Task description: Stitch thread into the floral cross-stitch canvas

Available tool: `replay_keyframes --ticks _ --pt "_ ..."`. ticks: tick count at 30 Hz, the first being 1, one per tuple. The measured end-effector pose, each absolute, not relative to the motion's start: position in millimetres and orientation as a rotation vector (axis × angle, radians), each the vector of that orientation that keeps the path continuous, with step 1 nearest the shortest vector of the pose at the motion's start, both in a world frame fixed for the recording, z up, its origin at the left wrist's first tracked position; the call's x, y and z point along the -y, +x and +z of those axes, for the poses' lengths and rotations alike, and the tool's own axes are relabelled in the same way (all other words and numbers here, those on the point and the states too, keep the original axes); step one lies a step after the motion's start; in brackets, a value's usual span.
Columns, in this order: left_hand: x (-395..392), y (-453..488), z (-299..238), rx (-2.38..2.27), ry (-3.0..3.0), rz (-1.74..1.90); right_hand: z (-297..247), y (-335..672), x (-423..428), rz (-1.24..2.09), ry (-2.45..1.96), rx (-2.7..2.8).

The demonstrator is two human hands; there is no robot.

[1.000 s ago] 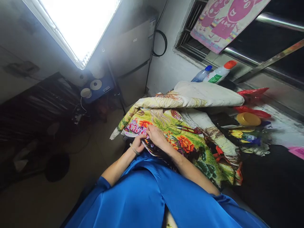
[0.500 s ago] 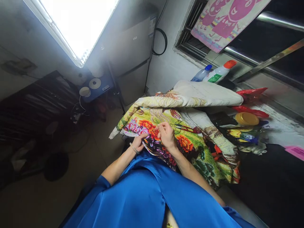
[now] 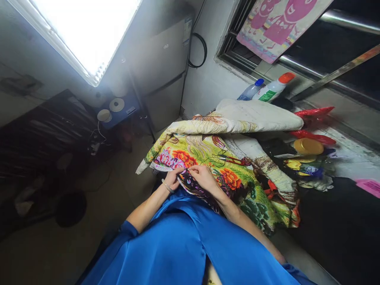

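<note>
Floral embroidery [image 3: 231, 179] lies before me, near edge pinched in my left hand [image 3: 173, 177]; my right hand [image 3: 204, 177] has fingertips together beside it, contents unreadable. Scissors [image 3: 233, 159] lie rightward, floor [image 3: 126, 186] left.

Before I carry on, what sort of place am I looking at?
Probably a room in someone's home: I can see a grey two-door refrigerator, a hanging pink-and-white cartoon-print cloth and an orange-capped white plastic bottle.
</note>
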State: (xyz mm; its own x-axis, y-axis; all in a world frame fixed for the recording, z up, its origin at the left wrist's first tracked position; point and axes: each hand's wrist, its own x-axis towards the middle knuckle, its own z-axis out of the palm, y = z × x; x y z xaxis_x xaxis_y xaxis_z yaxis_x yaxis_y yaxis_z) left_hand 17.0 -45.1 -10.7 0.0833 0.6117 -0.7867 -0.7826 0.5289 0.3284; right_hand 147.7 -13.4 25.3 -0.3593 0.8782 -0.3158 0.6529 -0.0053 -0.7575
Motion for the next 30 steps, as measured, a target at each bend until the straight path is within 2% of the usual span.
replay_keyframes --ticks 20,30 --pt "45 17 -9 -1.032 -0.216 1.07 36 129 13 0.842 -1.8 2.362" --pt "43 19 -9 -1.049 -0.217 1.084 19 139 24 1.091 -1.668 1.995"
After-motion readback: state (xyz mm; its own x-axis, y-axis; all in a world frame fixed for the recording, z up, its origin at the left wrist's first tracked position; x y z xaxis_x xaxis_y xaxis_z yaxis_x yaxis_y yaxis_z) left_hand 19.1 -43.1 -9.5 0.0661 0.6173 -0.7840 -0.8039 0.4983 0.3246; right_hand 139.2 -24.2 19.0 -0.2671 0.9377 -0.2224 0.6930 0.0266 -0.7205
